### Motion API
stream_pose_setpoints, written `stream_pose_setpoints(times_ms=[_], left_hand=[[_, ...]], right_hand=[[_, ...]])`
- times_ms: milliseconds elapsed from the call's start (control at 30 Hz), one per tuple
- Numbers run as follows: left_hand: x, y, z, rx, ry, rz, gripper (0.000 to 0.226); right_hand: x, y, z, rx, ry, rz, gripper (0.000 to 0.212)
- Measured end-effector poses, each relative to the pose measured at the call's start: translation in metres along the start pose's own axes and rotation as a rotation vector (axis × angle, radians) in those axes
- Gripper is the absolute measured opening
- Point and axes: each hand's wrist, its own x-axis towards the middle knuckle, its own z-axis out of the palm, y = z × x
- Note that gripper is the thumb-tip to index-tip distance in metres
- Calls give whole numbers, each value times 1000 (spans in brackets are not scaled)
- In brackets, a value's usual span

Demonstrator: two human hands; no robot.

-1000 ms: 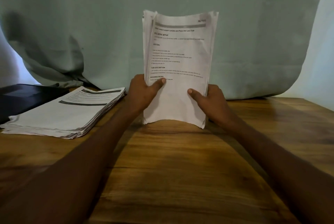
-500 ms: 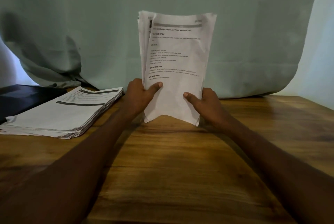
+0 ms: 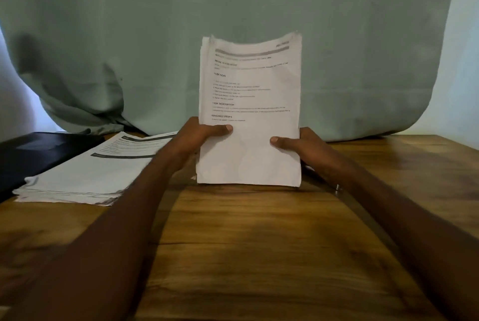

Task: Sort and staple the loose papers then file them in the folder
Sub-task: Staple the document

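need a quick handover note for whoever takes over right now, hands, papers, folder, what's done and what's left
Left hand: grips the left edge of the upright sheaf of papers, thumb across the front.
Right hand: grips the right edge the same way.
The sheaf stands on its bottom edge on the wooden table, edges nearly squared.
A second stack of papers lies flat to the left, partly over the dark folder at the far left edge.
No stapler is in view.
Done: one batch gathered and squared.
Left: staple this batch, handle the flat stack, file everything in the folder.
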Motion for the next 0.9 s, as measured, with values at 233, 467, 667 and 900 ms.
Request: stream_pose_setpoints(times_ms=[233, 467, 667, 900], left_hand=[[6, -7, -10, -344, 150, -198, 24], [12, -21, -1, -242, 196, -222, 26], [36, -57, -1, -75, 115, -273, 38], [37, -56, 4, -95, 51, -302, 39]], right_hand=[[0, -1, -1, 8, -225, 118, 44], [-2, -4, -14, -442, -40, 95, 67], [8, 8, -56, -965, -155, 247, 40], [10, 8, -60, -881, -136, 335, 42]])
